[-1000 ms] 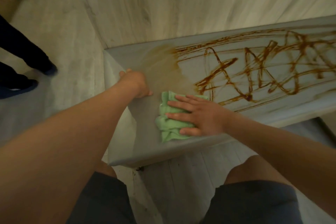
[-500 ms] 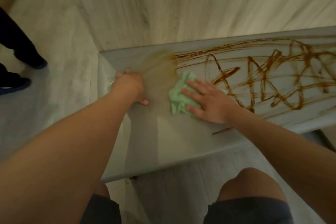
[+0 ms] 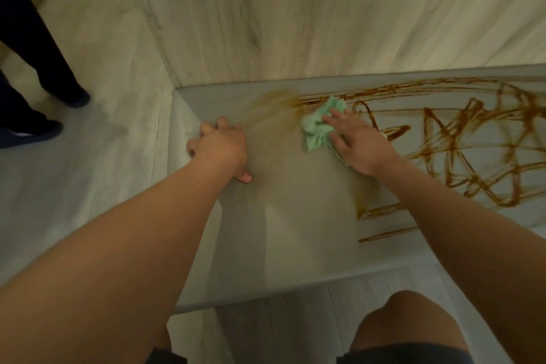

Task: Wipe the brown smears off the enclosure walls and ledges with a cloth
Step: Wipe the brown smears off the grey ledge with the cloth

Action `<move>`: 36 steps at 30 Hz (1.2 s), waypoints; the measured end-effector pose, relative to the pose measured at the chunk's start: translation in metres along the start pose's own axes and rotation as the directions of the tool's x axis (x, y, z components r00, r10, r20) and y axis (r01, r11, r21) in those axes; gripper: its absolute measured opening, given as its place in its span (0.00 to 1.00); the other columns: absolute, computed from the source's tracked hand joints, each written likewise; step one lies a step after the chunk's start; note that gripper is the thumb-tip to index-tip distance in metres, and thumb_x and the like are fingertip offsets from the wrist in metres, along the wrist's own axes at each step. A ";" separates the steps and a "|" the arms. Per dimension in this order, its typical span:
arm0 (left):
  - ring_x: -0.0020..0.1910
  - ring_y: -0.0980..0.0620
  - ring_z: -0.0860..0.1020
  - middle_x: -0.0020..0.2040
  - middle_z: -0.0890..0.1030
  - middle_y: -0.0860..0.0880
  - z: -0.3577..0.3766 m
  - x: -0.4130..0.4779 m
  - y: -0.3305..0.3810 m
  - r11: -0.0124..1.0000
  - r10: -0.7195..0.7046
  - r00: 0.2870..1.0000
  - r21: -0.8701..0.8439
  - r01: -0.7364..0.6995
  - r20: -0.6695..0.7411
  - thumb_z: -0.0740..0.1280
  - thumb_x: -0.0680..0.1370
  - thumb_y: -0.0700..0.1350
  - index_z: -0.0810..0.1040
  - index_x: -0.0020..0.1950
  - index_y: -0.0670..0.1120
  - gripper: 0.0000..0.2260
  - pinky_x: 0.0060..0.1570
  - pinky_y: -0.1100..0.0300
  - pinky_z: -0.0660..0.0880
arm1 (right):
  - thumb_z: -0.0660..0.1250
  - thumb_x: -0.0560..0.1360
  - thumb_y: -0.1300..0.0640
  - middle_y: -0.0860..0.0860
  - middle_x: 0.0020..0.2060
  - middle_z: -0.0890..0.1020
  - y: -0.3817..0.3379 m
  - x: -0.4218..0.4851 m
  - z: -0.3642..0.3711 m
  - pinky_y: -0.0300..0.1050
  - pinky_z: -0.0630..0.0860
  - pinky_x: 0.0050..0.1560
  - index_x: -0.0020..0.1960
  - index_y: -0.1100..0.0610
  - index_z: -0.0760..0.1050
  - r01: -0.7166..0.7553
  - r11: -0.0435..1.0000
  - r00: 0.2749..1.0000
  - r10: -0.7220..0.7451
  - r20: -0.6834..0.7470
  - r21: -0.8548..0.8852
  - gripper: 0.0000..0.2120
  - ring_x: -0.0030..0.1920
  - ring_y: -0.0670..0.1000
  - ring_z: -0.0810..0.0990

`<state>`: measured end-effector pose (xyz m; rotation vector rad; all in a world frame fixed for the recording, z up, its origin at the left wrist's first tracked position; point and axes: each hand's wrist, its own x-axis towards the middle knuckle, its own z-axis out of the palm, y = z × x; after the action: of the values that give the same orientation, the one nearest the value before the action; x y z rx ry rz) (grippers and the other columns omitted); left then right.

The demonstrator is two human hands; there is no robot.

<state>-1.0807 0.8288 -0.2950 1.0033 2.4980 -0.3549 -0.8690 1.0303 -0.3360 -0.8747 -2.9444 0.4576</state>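
Nearest, a bare knee [image 3: 413, 313]. Further, on the grey ledge [image 3: 280, 230]: left grip [image 3: 221, 148] curled over its left edge, clamped there; right grip [image 3: 357, 142] flat, fingers straight and apart, pressing the green cloth [image 3: 317, 125] near the far edge, between a pale brown haze [image 3: 274, 109] at left and brown smears [image 3: 461, 151] at right. Behind, the pale wall [image 3: 295, 23].

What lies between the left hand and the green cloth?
Head view: between the left hand and the green cloth is only grey ledge bearing a faint brown smear, no object.
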 end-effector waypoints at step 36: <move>0.71 0.37 0.60 0.72 0.61 0.46 0.005 0.006 0.002 1.000 0.000 1.000 0.013 0.000 -0.002 0.83 0.63 0.62 0.60 0.79 0.50 0.51 0.48 0.40 0.68 | 0.44 0.81 0.28 0.47 0.84 0.44 -0.029 0.052 -0.003 0.58 0.43 0.81 0.83 0.38 0.43 -0.144 0.968 0.963 0.184 0.195 -0.205 0.34 0.83 0.55 0.41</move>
<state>-1.0818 0.8317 -0.3025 1.0089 2.5002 -0.3708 -0.9276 1.0355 -0.3273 -1.1685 -3.1648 0.2967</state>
